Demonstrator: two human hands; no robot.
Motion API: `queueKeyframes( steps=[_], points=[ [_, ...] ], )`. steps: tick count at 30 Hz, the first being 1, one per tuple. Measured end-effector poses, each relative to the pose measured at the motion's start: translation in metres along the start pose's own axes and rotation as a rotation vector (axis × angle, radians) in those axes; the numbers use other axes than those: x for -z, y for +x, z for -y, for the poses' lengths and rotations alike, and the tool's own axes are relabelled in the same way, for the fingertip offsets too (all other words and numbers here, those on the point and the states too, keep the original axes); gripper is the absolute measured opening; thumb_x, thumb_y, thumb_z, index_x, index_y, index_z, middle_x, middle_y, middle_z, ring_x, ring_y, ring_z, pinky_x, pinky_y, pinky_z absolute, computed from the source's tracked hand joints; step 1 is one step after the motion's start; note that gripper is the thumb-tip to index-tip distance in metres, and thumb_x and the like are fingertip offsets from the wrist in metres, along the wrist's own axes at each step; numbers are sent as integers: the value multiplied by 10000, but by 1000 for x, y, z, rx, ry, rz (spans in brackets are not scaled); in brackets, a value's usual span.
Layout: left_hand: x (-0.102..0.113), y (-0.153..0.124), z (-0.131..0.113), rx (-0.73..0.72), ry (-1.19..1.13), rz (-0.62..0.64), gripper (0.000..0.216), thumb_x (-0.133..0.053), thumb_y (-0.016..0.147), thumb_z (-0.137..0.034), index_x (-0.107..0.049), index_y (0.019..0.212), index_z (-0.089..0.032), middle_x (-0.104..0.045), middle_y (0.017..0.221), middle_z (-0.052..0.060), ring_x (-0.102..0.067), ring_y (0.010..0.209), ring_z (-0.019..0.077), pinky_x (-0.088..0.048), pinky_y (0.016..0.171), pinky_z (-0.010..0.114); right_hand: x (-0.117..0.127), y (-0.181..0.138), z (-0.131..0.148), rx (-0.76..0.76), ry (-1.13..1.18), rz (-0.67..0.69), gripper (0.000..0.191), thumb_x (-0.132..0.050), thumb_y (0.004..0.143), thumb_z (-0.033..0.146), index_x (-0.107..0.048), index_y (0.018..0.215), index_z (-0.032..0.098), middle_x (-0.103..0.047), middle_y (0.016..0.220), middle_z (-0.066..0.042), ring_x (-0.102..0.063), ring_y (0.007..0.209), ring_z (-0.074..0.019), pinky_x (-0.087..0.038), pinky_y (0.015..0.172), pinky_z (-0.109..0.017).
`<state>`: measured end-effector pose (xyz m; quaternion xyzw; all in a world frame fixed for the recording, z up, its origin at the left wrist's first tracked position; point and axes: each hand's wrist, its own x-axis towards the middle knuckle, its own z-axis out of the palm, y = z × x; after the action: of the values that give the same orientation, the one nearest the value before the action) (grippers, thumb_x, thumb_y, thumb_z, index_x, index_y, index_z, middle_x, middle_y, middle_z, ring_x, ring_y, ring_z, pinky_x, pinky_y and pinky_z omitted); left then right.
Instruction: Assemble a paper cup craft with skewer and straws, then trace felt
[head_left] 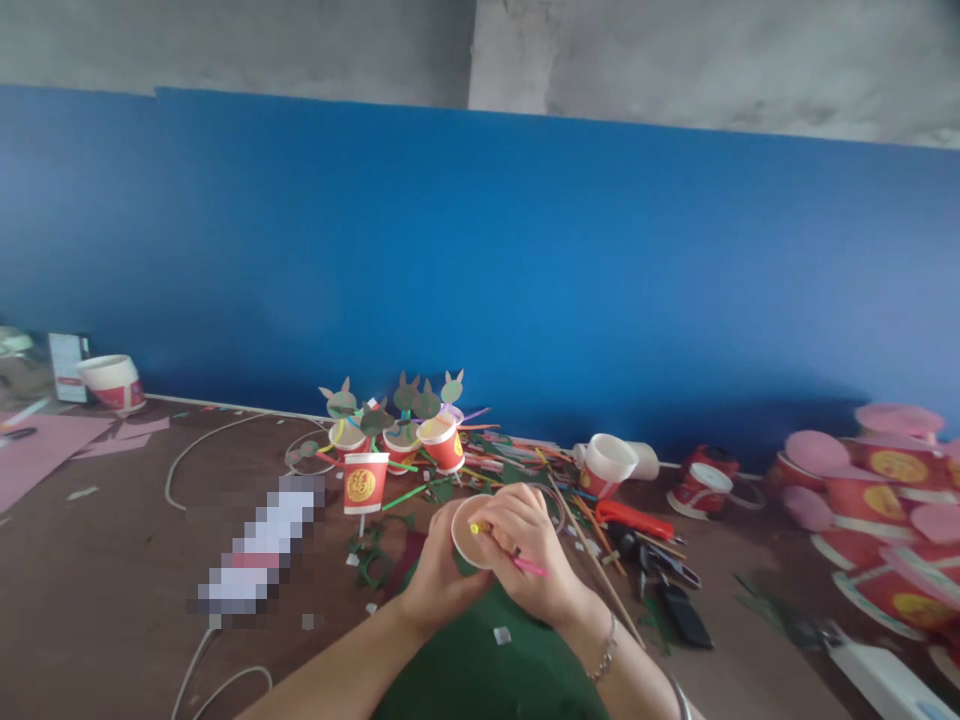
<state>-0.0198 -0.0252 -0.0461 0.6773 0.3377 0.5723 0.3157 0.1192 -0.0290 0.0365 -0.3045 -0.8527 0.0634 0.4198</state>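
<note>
My left hand [441,572] is wrapped round a paper cup [463,535], its pale round opening facing me. Over the cup's mouth, my right hand [525,545] is closed in a pinch. From its fingers a small yellow tip [478,527] points into the cup, and a thin pink end [531,567] sticks out on the other side. I cannot tell whether these are one piece. Beneath both hands lies dark green paper [487,660] with a white scrap on it. A red paper cup [364,484] with a yellow emblem stands just beyond my left hand.
Cups with green eared paper heads [441,440] stand behind, near coloured strips. On the right are a white cup [609,462], a red-handled tool [634,519], scissors [675,565] and stacked red cups [885,505]. A cabled power strip [259,550] and pink paper [45,455] lie left.
</note>
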Motion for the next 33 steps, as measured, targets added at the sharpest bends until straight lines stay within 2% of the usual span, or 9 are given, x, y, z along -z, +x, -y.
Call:
queueKeyframes(
  steps=[6, 10, 15, 18, 22, 25, 29, 30, 33],
  points=[
    [0, 3, -8, 22, -162, 21, 545, -699, 726, -243, -434, 1200, -203, -553, 1141, 87, -562, 1041, 246, -463, 902, 394, 6, 4, 9, -74, 2, 55, 83, -572, 786, 137, -593, 752, 209, -647, 751, -9, -530, 815, -194, -362, 762, -365],
    [1, 3, -1, 29, -144, 2, 553, -696, 728, -253, -427, 1208, -204, -540, 1159, 96, -543, 1079, 264, -441, 938, 422, 5, 1, 12, -124, 24, 64, 201, -510, 867, 179, -596, 686, 208, -647, 746, -13, -539, 808, -184, -363, 779, -362],
    [0, 5, -3, 12, -126, 35, 548, -685, 742, -261, -438, 1226, -189, -535, 1204, 119, -521, 1128, 273, -418, 974, 433, -4, -5, 1, -278, 53, -38, 162, -558, 862, 234, -689, 956, 249, -660, 811, -20, -576, 794, -176, -404, 755, -324],
    [-2, 5, -6, 28, -150, 54, 548, -679, 748, -267, -432, 1229, -180, -549, 1192, 122, -540, 1108, 267, -438, 952, 417, -4, -4, 0, -277, -7, -45, 202, -541, 869, 222, -689, 1003, 249, -660, 793, -29, -583, 769, -184, -414, 746, -334],
    [-3, 3, -5, 43, -210, 36, 571, -666, 754, -278, -399, 1248, -180, -552, 1204, 127, -557, 1098, 269, -458, 927, 407, -1, -2, 4, -184, -56, 25, 297, -433, 922, 184, -594, 1169, 223, -682, 870, -58, -594, 821, -199, -423, 767, -360],
    [-2, 2, -3, 40, -192, -5, 577, -668, 744, -268, -393, 1245, -188, -550, 1202, 119, -560, 1093, 265, -453, 932, 401, -2, -6, 4, -219, -30, 8, 310, -424, 927, 207, -516, 1222, 214, -669, 926, -72, -591, 863, -203, -452, 776, -356],
    [1, 1, -4, 25, -153, -29, 577, -677, 724, -269, -388, 1219, -206, -570, 1134, 88, -595, 999, 236, -486, 863, 367, -3, -9, 5, -387, 68, -34, 102, -529, 870, 260, -570, 950, 210, -648, 868, -60, -582, 861, -206, -476, 677, -294],
    [1, 0, -4, 15, -141, -26, 574, -683, 716, -275, -392, 1206, -208, -574, 1112, 79, -598, 975, 228, -492, 846, 357, -2, -8, 6, -391, 72, -8, 49, -549, 855, 254, -578, 855, 214, -644, 818, -45, -578, 841, -203, -465, 669, -290],
    [3, 0, -3, -20, -76, -26, 558, -690, 701, -305, -414, 1174, -203, -569, 1070, 70, -590, 944, 219, -493, 825, 349, 2, -3, 12, -335, -15, 51, 95, -591, 813, 193, -600, 723, 219, -628, 723, -11, -562, 764, -186, -412, 722, -323]
  ],
)
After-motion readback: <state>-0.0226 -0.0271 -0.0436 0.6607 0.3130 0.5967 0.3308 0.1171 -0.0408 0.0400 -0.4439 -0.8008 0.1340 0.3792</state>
